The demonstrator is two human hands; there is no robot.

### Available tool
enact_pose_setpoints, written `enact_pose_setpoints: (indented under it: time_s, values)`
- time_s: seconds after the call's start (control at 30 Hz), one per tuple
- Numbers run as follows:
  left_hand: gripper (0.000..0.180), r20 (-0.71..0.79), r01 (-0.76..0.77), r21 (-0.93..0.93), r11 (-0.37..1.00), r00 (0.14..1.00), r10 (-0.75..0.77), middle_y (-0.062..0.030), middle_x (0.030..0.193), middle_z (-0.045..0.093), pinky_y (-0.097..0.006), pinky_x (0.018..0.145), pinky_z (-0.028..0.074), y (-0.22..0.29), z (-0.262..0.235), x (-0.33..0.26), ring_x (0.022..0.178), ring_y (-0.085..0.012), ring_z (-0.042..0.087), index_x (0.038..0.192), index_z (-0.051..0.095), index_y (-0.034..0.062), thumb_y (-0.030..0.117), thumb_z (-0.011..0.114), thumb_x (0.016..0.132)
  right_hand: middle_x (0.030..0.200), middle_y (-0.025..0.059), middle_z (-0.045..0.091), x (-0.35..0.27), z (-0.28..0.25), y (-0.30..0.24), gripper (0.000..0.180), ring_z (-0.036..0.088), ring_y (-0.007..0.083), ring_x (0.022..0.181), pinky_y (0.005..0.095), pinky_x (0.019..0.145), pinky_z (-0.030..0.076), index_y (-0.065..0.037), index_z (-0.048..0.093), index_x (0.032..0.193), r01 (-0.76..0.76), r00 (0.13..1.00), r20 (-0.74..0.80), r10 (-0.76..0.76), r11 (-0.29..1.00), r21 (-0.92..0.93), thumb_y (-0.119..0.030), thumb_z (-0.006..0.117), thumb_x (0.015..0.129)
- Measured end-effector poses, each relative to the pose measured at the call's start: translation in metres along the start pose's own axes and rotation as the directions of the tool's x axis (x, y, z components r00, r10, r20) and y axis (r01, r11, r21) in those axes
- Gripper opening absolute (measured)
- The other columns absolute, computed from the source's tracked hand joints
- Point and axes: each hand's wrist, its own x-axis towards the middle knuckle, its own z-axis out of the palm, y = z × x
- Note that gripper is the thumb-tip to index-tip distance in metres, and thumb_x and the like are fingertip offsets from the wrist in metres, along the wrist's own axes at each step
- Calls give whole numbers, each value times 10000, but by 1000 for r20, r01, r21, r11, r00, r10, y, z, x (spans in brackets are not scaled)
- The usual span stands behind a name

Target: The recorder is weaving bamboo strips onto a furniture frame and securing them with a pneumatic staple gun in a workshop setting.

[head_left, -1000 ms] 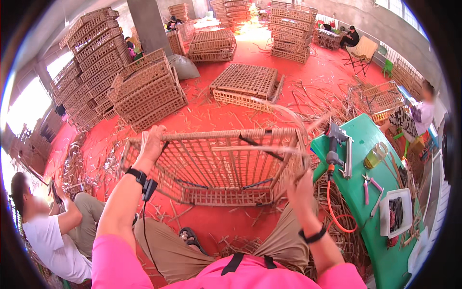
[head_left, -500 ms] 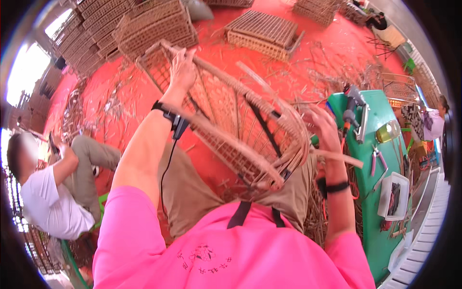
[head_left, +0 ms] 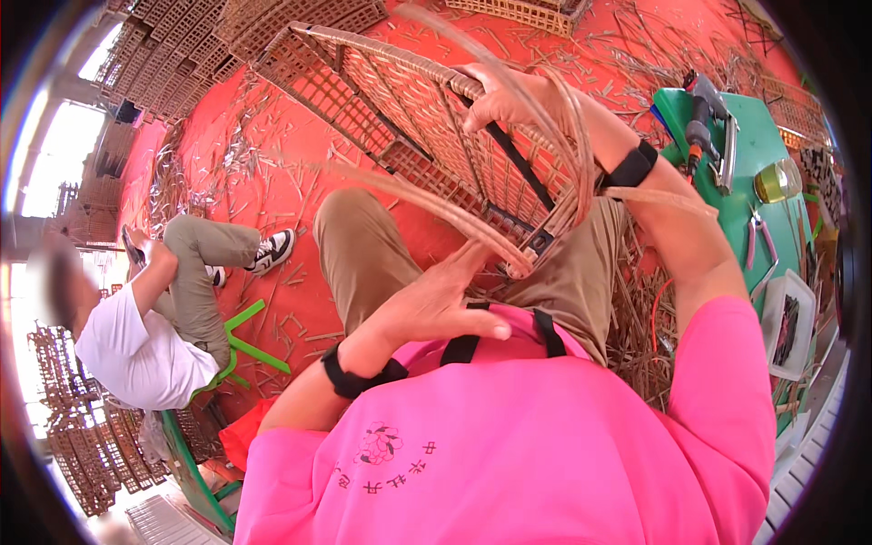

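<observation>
Green table (head_left: 758,132), right: pliers (head_left: 752,243), yellowish jar (head_left: 779,181), white tray (head_left: 771,313). Seated co-worker (head_left: 150,354), left. Woven crates (head_left: 173,54), upper left.

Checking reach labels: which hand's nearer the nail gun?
Right. Right hand is on the basket, left of the nail gun; left hand is farther left, lower in view.

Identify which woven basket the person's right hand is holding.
The tilted basket by the knees, its rim gripped in the right hand; the other baskets sit farther off, touched by neither hand.

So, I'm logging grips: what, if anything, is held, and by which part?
The right hand grips the woven basket by its wrapped upper rim. The left hand is open near the lower corner; contact is unclear.
</observation>
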Motion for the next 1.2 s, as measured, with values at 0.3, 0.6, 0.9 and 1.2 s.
enact_pose_setpoints:
  time_s: [0.3, 0.6, 0.9, 1.2]
  values:
    - [374, -182, 30, 475, 879, 981, 65, -217, 942, 621, -434, 719, 495, -6, 31, 39, 820, -359, 623, 1013, 667, 13, 286, 746, 771, 944, 73, 581, -13, 0, 8, 834, 536, 129, 795, 306, 689, 460, -16, 330, 1460, -54, 998, 22, 55, 998, -22, -42, 649, 690]
    - [260, -56, -85, 356, 930, 992, 112, -184, 936, 602, -384, 754, 506, -25, 7, 21, 866, -361, 614, 984, 636, -21, 175, 676, 819, 1360, 133, 463, -46, 17, 6, 859, 490, 200, 1158, 309, 975, 410, -48, 318, 1480, 6, 977, -215, 9, 997, 72, -43, 614, 674]
    - [235, -29, -155, 288, 945, 985, 171, -157, 951, 592, -390, 721, 505, -40, -14, -5, 823, -337, 606, 974, 633, -5, 146, 674, 798, 1444, 88, 428, -66, 42, -14, 826, 471, 133, 1218, 242, 945, 415, -51, 342, 1479, -111, 917, -375, 134, 990, 84, 63, 558, 690]
    - [230, -214, -176, 159, 972, 955, 208, -139, 712, 577, -384, 665, 471, -34, -17, 8, 711, -314, 589, 850, 612, 20, 173, 758, 762, 1280, 118, 572, -91, 20, -21, 622, 541, 173, 1141, 316, 966, 418, 29, 488, 1348, -13, 904, -417, 89, 983, 183, -149, 697, 791]
